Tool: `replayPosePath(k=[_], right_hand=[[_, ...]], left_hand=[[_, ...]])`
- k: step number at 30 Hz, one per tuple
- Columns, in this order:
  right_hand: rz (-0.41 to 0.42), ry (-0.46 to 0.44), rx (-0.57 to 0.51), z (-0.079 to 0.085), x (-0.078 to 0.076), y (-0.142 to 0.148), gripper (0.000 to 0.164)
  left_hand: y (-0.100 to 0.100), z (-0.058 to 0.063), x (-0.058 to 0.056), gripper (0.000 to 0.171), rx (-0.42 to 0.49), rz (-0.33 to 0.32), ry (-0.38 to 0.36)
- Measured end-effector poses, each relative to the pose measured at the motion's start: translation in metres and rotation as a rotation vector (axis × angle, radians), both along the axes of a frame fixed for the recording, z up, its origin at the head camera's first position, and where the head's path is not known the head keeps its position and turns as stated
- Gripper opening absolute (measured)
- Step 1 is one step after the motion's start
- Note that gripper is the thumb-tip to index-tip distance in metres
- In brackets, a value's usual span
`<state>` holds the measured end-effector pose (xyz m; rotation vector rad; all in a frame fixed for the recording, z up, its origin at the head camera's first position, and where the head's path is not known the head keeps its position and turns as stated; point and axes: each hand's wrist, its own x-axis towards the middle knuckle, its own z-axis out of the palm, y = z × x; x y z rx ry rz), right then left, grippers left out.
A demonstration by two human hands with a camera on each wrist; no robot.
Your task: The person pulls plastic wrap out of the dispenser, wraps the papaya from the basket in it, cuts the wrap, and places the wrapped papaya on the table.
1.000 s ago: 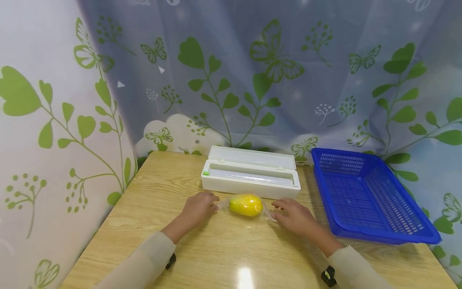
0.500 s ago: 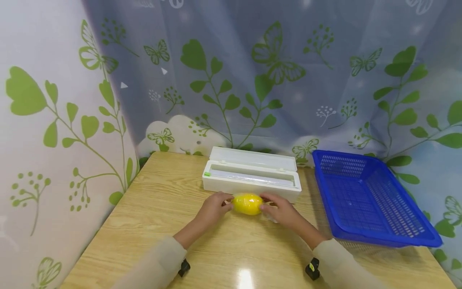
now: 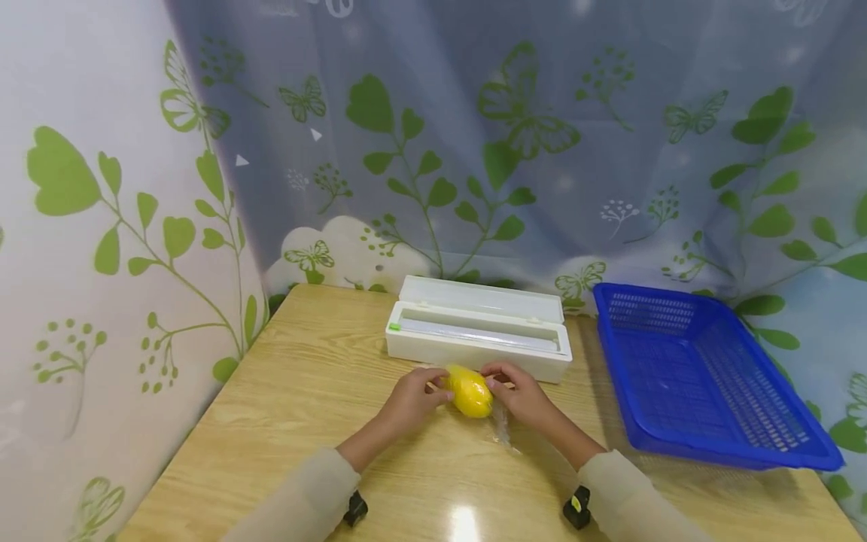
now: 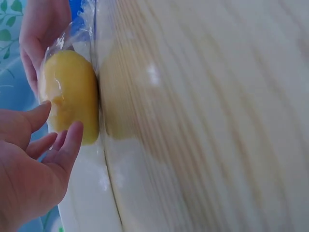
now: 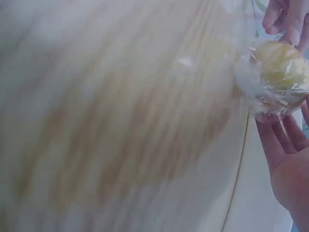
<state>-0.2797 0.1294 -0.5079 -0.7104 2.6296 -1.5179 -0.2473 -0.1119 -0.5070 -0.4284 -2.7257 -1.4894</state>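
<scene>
A yellow fruit (image 3: 470, 391) wrapped in clear cling film (image 3: 501, 430) is between the two hands, close over the wooden table in front of the white box. It lies at a slant, one end toward the person. My left hand (image 3: 413, 399) holds its left side between thumb and fingertips; in the left wrist view the thumb and fingers (image 4: 72, 145) meet the fruit (image 4: 72, 92). At the upper right side, my right hand (image 3: 521, 395) pinches the wrapped fruit, the loose film hanging down beside it. Crinkled film covers the fruit (image 5: 280, 72) in the right wrist view, above the right fingers.
Just behind the fruit stands a long white box (image 3: 474, 350) with its lid (image 3: 481, 297) raised and a film roll inside. A blue perforated basket (image 3: 704, 376) sits on the right of the wooden table (image 3: 305, 376). A printed curtain (image 3: 420, 150) backs the table.
Both hands have moved inward from the film's twisted ends onto the fruit. The fruit has turned from lying crosswise to a slant, and the loose film on the right now hangs toward the person.
</scene>
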Motion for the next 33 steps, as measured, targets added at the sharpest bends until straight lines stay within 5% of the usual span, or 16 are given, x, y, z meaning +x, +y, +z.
replayPosePath(k=[10,18,24,33], right_hand=[[0.039,-0.033,0.020,-0.001,0.010,0.010,0.030],[0.005,-0.124,0.000,-0.001,0.033,0.019,0.035],[0.007,-0.128,-0.051,0.000,0.049,0.021,0.038],[-0.130,-0.231,-0.086,0.004,0.061,0.017,0.042]], left_hand=[[0.017,0.004,0.007,0.043,0.035,-0.062,-0.004],[0.023,0.005,0.017,0.052,0.092,-0.130,-0.101],[0.025,0.006,0.022,0.051,0.127,-0.163,-0.102],[0.034,0.006,0.020,0.053,0.122,-0.197,-0.099]])
